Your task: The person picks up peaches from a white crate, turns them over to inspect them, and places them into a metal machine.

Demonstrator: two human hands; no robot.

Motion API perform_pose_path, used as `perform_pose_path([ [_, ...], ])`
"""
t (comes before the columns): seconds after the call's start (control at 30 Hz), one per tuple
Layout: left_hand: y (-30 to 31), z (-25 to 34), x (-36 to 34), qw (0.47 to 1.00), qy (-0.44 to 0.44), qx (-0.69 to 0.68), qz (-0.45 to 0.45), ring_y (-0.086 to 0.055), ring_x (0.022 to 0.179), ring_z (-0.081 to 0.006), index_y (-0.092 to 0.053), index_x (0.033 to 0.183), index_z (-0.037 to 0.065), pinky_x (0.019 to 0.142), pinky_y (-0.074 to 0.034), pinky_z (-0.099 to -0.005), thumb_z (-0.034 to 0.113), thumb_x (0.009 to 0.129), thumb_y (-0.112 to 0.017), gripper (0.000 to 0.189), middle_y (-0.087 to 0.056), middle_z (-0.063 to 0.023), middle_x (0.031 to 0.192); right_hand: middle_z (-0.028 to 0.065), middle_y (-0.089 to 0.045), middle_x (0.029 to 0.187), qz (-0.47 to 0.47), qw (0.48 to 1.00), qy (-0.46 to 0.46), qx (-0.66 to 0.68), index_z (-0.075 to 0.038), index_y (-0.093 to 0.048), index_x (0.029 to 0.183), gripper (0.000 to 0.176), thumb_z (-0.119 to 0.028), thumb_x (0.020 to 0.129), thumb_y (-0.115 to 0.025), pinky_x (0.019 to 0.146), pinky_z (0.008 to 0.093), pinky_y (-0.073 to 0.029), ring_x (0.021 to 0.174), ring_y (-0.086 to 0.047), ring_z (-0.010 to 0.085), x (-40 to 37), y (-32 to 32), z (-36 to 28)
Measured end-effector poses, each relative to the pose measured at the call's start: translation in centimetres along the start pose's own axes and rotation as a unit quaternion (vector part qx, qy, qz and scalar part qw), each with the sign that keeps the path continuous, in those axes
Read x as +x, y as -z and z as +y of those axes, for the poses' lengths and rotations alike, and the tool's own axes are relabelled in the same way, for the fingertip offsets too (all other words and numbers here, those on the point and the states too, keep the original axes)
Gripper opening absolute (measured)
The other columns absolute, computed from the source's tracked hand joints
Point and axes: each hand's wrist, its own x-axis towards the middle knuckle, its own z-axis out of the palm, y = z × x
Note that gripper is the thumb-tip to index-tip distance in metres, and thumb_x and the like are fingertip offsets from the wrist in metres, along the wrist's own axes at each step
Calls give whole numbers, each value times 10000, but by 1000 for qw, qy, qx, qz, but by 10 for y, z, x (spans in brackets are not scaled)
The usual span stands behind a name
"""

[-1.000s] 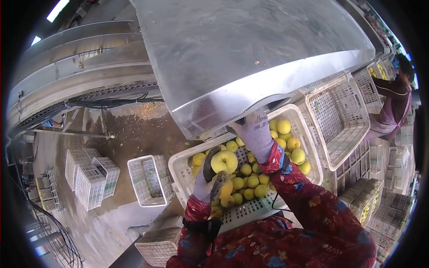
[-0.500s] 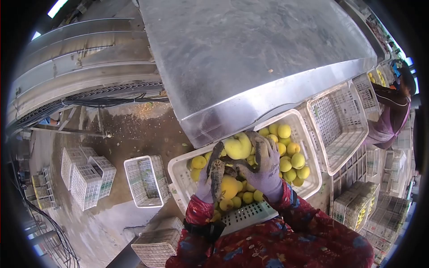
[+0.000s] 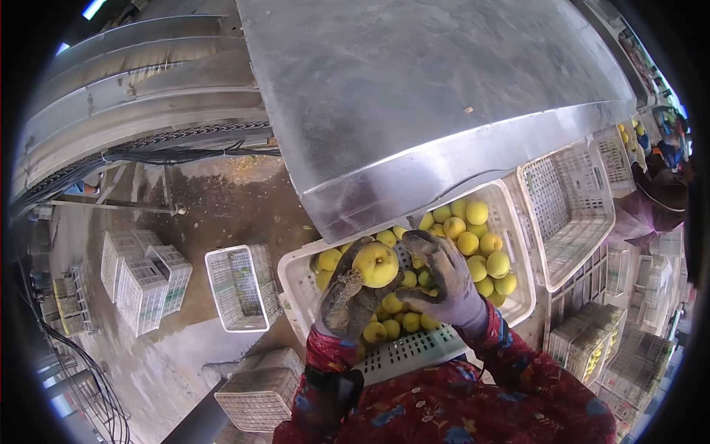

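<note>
My left hand, in a worn grey glove, holds up a large yellow fruit over a white plastic crate. The crate is filled with several smaller yellow fruits. My right hand, also gloved, hovers just right of the held fruit with its fingers spread and curled, empty. Both sleeves are red with a flower print. The crate sits under the lip of a wide metal chute.
An empty white crate stands to the right, another empty crate on the wet floor to the left, with stacked crates beyond. A conveyor frame runs at upper left. Another person works at the far right.
The right hand has let go of the fruit cluster and pulled back to the right. The left hand now holds one large fruit, lifted above the crate.
</note>
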Motion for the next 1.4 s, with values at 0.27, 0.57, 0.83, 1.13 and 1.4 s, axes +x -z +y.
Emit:
perform_pose_path([
  [0.27,-9,-34,11,994,-84,67,36,-601,1124,-209,-478,1327,1,911,-549,-315,-3,925,-601,420,-577,-116,1260,220,-510,1290,146,977,-123,-93,11,-461,1365,919,-323,623,-889,961,511,-398,1133,-500,425,-1,-34,-19],
  [0.57,149,-20,-5,910,-102,349,198,-635,1100,-289,-529,1285,-8,927,-537,-380,101,947,-637,372,-602,-185,1246,209,-575,1086,90,958,-40,-271,25,-546,1152,514,-244,772,-766,928,624,-357,1063,-532,461,58,-32,48],
  [0.83,211,-82,66,330,168,860,351,-349,1416,-369,-362,1498,86,1049,-387,-538,436,805,-710,851,-296,-211,1528,150,-662,1028,37,982,-183,-27,8,-602,1111,397,-135,783,-776,773,431,-512,925,-639,313,-30,-64,48],
  [1.13,224,-84,41,375,176,868,275,-512,1268,-422,-313,1547,327,995,-475,-489,403,922,-620,700,-252,-273,1554,63,-693,1004,112,619,-514,583,-42,-632,1155,281,-137,898,-693,684,299,-559,826,-669,156,-66,-224,173],
  [1.4,188,-71,24,758,46,598,254,-630,1131,-348,-289,1519,131,963,-537,-419,107,931,-639,685,-487,-230,1393,60,-633,1126,120,579,-425,686,-64,-505,1303,401,-156,946,-663,697,263,-530,874,-642,152,-68,-109,88],
])
